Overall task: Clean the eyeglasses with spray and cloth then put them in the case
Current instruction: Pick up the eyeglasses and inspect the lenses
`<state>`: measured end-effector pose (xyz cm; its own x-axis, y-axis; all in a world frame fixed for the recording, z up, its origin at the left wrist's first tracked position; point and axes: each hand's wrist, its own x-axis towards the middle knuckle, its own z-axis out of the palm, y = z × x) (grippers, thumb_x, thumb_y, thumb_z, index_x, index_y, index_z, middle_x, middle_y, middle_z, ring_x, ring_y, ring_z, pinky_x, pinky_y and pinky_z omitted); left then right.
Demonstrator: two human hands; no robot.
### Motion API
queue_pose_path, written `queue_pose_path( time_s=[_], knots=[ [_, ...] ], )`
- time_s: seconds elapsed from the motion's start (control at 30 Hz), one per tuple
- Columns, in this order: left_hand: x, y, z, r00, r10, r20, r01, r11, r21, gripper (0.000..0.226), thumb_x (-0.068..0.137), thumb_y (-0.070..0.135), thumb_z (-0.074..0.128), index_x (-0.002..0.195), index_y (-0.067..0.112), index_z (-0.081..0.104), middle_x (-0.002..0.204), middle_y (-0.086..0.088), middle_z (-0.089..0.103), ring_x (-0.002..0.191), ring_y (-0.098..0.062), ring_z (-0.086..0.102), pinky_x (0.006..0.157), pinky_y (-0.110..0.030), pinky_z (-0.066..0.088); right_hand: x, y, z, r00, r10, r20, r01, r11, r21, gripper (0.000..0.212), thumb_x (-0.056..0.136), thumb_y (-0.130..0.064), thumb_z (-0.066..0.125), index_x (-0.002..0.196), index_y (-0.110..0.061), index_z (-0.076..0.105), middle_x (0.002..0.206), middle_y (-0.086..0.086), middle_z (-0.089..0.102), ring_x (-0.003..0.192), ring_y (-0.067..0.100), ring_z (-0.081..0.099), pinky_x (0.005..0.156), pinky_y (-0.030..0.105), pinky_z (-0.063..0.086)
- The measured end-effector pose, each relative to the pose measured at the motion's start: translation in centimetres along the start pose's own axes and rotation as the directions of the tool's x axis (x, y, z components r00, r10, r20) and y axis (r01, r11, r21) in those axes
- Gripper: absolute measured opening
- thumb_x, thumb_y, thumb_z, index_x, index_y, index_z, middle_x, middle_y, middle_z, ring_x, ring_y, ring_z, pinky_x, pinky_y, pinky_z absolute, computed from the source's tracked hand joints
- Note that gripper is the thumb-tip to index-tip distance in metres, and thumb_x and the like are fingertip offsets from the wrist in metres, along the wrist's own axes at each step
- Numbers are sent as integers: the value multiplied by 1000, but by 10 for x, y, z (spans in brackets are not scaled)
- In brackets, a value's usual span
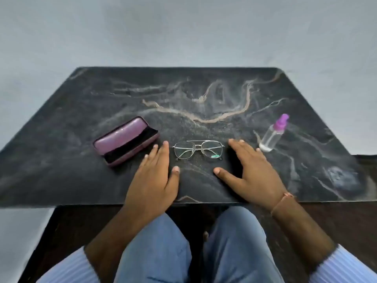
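Note:
Thin metal-framed eyeglasses (198,149) lie on the dark marble table (204,94), lenses facing me. My left hand (155,176) rests flat on the table just left of them, fingers apart, holding nothing. My right hand (251,172) lies flat just right of the glasses, also holding nothing. A purple glasses case (124,140) sits open to the left of my left hand, its dark inside showing. A small clear spray bottle (272,134) with a purple top stands right of my right hand. I see no cloth.
The table's near edge (183,203) runs just behind my wrists, with my knees in blue trousers (163,246) below it. A thin bracelet (282,201) circles my right wrist. A pale grey wall stands behind the table.

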<state>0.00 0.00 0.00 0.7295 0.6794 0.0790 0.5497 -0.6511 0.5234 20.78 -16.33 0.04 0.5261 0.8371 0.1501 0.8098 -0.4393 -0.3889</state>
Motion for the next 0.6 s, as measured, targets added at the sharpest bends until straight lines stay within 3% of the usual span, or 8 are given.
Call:
queue_pose_path(
  time_s=[0.07, 0.13, 0.3, 0.47, 0.6],
  knots=[
    [1, -2, -4, 1000, 0, 19, 1, 999, -40, 63, 117, 21, 38, 175, 17, 16, 182, -3, 21, 170, -13, 8, 133, -25, 0, -1, -6, -4, 999, 20, -45, -16, 996, 89, 95, 84, -76, 66, 158, -20, 45, 157, -1, 51, 149, 19, 41, 126, 34, 27],
    [8, -7, -3, 999, 10, 42, -9, 999, -35, 60, 116, 16, 36, 174, 19, 22, 181, -7, 26, 171, -18, 14, 136, -30, 6, 5, -9, -3, 998, 21, -65, -16, 997, 77, 94, 77, -80, 65, 150, -23, 55, 138, -4, 60, 135, 20, 50, 115, 27, 35],
    [23, -14, 1, 998, 53, -21, -54, 998, -40, 58, 115, 17, 44, 171, 27, 34, 176, -10, 38, 168, -23, 27, 137, -37, 19, 18, -14, 0, 987, 50, -151, -30, 991, 132, 67, 75, -69, 79, 129, -30, 73, 98, -18, 59, 109, 15, 52, 90, 22, 37],
    [31, -16, 1, 995, 82, -56, -88, 988, -126, 57, 111, 11, 54, 165, 26, 47, 166, 0, 54, 161, -16, 40, 134, -39, 31, 21, -13, 3, 978, 52, -204, -20, 988, 154, 58, 73, -64, 84, 121, -31, 77, 90, -19, 61, 102, 16, 54, 84, 25, 41],
    [35, -13, -4, 989, 46, -140, -92, 935, -343, 56, 107, 2, 59, 158, 24, 57, 149, 18, 67, 141, 4, 58, 123, -25, 43, 19, -16, -1, 961, 55, -272, 6, 976, 219, 51, 77, -58, 84, 119, -32, 76, 93, -20, 66, 93, 6, 59, 77, 17, 42]
  ],
)
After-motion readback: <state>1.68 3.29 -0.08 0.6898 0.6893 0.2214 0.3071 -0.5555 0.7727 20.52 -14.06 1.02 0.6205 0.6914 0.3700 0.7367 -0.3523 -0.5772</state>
